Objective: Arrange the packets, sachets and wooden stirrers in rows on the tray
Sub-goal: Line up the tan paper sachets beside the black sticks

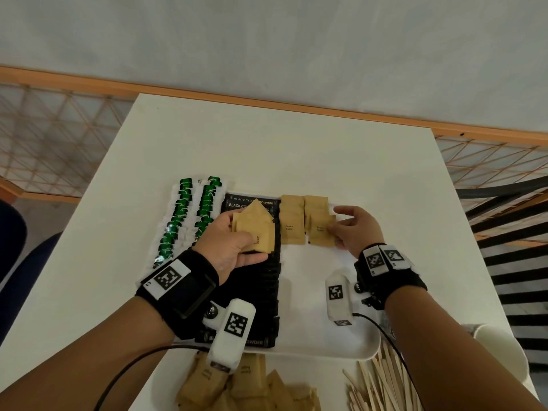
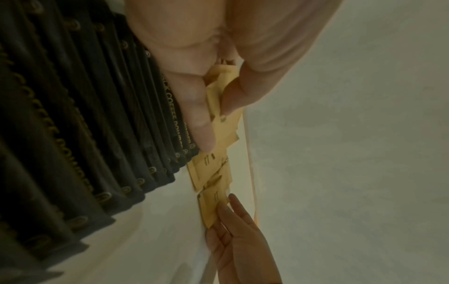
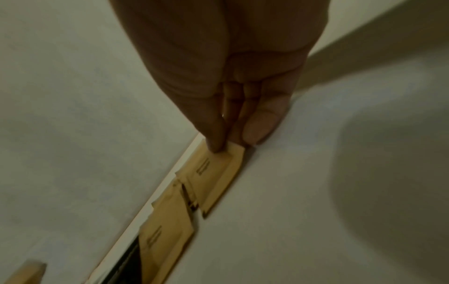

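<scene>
Left hand (image 1: 228,247) gripping sugar sachets (image 1: 253,229) fanned upright, right hand (image 1: 354,229) pinching flat sachet (image 1: 321,232)

The head camera looks down from above at the white bench (image 1: 296,149) and the tray (image 1: 314,345), from a little way off. The left wrist camera sits very close, looking along the left hand (image 2: 194,80). The right wrist camera is just as close behind the right hand (image 3: 230,86). All three see the brown sugar sachets (image 1: 318,229) on the tray.
</scene>
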### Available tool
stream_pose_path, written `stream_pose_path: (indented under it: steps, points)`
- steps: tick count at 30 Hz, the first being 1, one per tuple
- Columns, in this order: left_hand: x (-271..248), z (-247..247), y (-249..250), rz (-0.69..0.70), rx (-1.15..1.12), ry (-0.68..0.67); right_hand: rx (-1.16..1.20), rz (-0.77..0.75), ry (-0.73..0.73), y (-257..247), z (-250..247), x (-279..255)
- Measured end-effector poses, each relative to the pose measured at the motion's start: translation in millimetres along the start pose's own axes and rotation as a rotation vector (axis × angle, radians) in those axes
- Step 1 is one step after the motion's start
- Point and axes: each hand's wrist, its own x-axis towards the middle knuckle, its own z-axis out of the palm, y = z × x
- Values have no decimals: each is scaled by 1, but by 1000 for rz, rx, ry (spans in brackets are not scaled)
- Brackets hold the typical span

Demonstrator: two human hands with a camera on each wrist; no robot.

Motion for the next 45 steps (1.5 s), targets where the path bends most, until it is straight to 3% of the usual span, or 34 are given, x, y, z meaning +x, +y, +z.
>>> stream_pose_path:
  steps: [38, 45]
  points:
    - [1, 1, -6, 35, 1, -49, -161, -54, 65, 0, 13, 5]
    - [2, 1, -7, 28, -1, -53, -290, -120, -33, -3, 13, -8]
